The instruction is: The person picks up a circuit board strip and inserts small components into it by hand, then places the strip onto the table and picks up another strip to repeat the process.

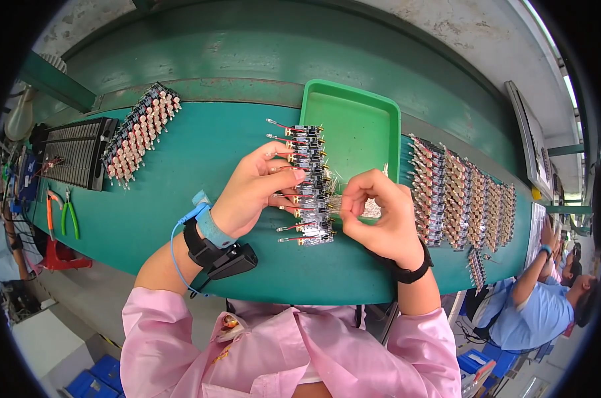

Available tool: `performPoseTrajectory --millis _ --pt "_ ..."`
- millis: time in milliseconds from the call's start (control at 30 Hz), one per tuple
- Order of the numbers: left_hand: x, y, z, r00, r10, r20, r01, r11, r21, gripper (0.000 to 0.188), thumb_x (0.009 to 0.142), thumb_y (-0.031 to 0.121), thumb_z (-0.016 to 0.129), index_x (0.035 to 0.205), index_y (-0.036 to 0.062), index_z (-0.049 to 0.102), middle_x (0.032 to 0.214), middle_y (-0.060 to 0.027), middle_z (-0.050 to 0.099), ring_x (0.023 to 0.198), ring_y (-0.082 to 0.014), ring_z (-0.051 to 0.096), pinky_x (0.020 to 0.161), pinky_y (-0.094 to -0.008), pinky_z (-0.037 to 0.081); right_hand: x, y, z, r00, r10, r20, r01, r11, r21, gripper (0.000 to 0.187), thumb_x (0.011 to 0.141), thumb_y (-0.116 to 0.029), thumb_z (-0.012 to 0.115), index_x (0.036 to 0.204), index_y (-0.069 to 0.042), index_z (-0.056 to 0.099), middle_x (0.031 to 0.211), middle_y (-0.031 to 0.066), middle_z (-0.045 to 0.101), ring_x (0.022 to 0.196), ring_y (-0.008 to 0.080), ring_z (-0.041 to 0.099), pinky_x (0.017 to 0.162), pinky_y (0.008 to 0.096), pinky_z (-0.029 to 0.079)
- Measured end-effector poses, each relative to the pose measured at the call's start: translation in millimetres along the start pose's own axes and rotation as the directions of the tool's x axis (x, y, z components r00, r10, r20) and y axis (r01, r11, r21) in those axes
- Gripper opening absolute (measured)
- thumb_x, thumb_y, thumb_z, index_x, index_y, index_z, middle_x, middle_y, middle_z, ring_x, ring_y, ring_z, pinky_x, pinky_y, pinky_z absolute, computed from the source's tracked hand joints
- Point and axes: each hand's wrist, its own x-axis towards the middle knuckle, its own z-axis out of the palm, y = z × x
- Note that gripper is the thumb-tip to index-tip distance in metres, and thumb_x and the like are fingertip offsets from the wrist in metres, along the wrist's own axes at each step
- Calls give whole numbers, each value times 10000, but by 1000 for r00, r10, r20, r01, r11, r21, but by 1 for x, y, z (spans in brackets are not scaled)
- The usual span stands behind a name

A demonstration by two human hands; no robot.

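A row of small black electronic parts with red wires and white beads stands in front of me. My left hand is closed on its left side, with the thumb and fingers among the wires. Close to the row's right side, my right hand is pinched; whatever its fingertips hold is too small to make out. Behind both hands lies a green plastic tray. Thin silvery leads are heaped at its near end, partly hidden by my right hand.
Several rows of similar parts lie at the right, and another batch at the left beside a black slotted rack. Orange-handled pliers and green-handled cutters lie at the left edge. A blue cord runs from my left wristband. A person in blue sits at the right.
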Motion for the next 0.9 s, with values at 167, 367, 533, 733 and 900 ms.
performPoseTrajectory --millis 167,367,533,733,900 --pt "0 0 -1 1000 -1 -5 1 1000 6 208 803 83 572 979 64 462 815 -43 583 677 -113 569 553 -259 503 0 0 1 1000 -3 4 3 1000 -7 229 596 91 594 769 -16 490 641 22 565 544 83 525 535 201 422" --pt "-1 1 2 1000 -3 0 3 1000 5 216 801 82 578 981 60 461 810 -44 580 672 -112 568 551 -257 504 0 -1 1 1000 -10 3 10 1000 -20 224 594 89 593 758 -16 485 634 21 560 536 85 520 525 202 421" --pt "0 0 1 1000 -3 6 3 1000 11 222 800 80 580 985 58 460 798 -43 575 666 -111 565 546 -258 506 0 -1 0 1000 -13 9 13 999 -39 220 588 85 590 748 -19 481 627 19 556 527 85 516 516 204 418" --pt "0 0 1 1000 -5 -8 5 1000 6 222 800 78 579 986 57 459 785 -37 568 663 -109 563 542 -256 506 -1 -1 0 1000 -11 10 11 999 -53 219 581 82 588 740 -24 480 624 16 555 523 85 517 514 204 417" --pt "0 1 2 1000 -5 2 5 1000 6 220 799 77 581 981 60 459 778 -35 565 660 -106 560 541 -253 506 -1 -2 1 1000 -8 9 9 998 -56 220 582 81 591 740 -25 481 625 17 557 523 86 520 515 203 418"
